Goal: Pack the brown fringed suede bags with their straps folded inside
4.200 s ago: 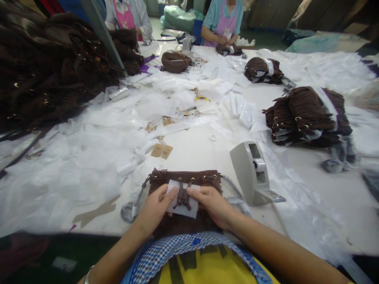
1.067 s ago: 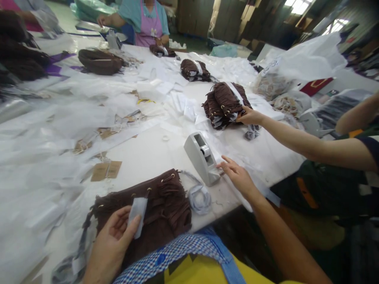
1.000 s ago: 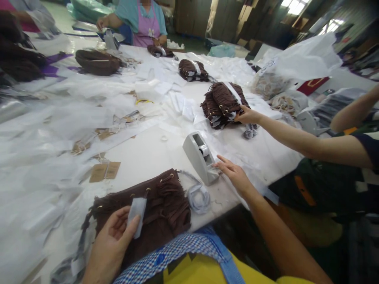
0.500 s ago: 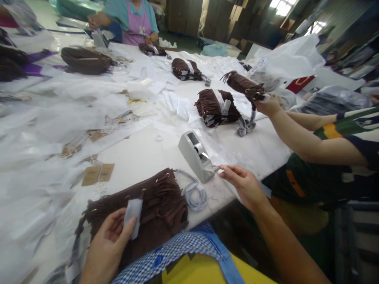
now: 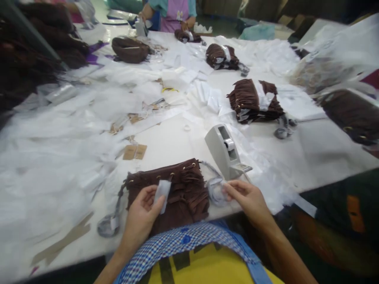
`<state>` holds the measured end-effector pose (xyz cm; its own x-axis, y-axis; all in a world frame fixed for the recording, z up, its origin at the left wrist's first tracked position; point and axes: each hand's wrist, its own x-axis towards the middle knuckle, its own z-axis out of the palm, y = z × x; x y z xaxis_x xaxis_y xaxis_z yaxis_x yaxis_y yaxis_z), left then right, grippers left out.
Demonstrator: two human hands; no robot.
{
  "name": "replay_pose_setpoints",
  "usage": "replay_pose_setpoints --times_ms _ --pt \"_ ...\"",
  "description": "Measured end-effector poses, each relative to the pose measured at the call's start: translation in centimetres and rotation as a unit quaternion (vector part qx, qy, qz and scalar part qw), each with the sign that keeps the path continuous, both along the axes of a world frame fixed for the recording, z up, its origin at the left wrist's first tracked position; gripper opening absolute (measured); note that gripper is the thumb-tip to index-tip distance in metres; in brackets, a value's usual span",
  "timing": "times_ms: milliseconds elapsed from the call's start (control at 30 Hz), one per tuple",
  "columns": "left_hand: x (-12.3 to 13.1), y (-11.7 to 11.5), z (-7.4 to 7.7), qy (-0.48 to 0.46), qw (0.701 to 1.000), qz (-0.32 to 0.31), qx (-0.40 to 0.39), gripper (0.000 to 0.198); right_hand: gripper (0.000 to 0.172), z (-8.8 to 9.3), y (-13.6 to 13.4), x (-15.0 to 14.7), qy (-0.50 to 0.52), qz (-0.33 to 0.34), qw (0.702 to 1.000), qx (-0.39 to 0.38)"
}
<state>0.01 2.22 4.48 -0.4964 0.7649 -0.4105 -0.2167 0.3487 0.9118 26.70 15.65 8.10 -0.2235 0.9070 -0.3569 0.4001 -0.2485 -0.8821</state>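
A brown fringed bag (image 5: 177, 193) with metal eyelets lies flat at the table's front edge. Over its front, my left hand (image 5: 143, 209) pinches a small white wrapping sheet (image 5: 162, 196) between thumb and fingers; what it covers is hidden. My right hand (image 5: 247, 199) is closed in a pinch beside the bag's plastic-wrapped strap coil (image 5: 216, 191). A small, pale, clear strip, seemingly tape, shows at its fingertips. Just behind that hand stands a grey tape dispenser (image 5: 223, 152). Another wrapped strap coil (image 5: 108, 225) rests left of the bag.
White sheets (image 5: 74, 130) cover much of the table's left side. Brown card tags (image 5: 134, 152) lie behind the bag. Bundled fringed bags (image 5: 256, 100) sit farther back. A co-worker in a pink apron (image 5: 174, 15) stands across the table. Another brown bag (image 5: 352, 114) is at right.
My right hand has moved from the dispenser's cutting edge leftward to the strap coil. My left hand still pinches the white sheet. The view has turned left.
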Motion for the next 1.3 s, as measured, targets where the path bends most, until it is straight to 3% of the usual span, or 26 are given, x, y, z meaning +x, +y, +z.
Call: replay_pose_setpoints --times_ms 167,300,467,667,767,900,1000,1133,1300 --pt "0.4 -0.1 0.2 -0.002 1.0 -0.014 0.023 0.045 0.028 1.2 -1.6 -10.1 0.138 0.194 0.968 -0.078" --pt "0.4 -0.5 -0.2 -0.027 0.998 -0.025 0.047 0.043 0.032 0.2 -1.5 -14.4 0.113 0.249 0.958 -0.084" --pt "0.5 -0.8 -0.7 -0.04 0.997 -0.02 0.061 0.041 0.031 -0.2 -1.0 -14.3 0.028 0.284 0.957 -0.053" --pt "0.4 -0.9 -0.3 -0.073 0.995 -0.012 0.062 0.04 0.035 -0.1 -0.7 -14.0 -0.013 0.282 0.957 -0.06" --pt "0.3 -1.0 -0.2 -0.106 0.993 -0.01 0.059 0.042 0.039 -0.6 -0.5 -13.8 0.027 0.292 0.948 -0.122" --pt "0.0 -0.9 -0.4 -0.156 0.987 -0.005 0.047 0.05 0.043 -1.2 -0.4 -13.6 0.121 0.316 0.913 -0.227" --pt "-0.1 -0.8 -0.5 -0.176 0.983 0.002 0.048 0.054 0.043 -1.3 -0.4 -13.6 0.177 0.314 0.897 -0.255" --pt "-0.1 -0.9 -0.4 -0.187 0.981 0.011 0.047 0.056 0.033 -1.1 -0.7 -13.6 0.179 0.328 0.904 -0.21" --pt "-0.2 -0.9 -0.6 -0.174 0.983 -0.017 0.052 0.05 0.02 -0.8 -1.5 -14.1 0.07 0.335 0.939 -0.041"
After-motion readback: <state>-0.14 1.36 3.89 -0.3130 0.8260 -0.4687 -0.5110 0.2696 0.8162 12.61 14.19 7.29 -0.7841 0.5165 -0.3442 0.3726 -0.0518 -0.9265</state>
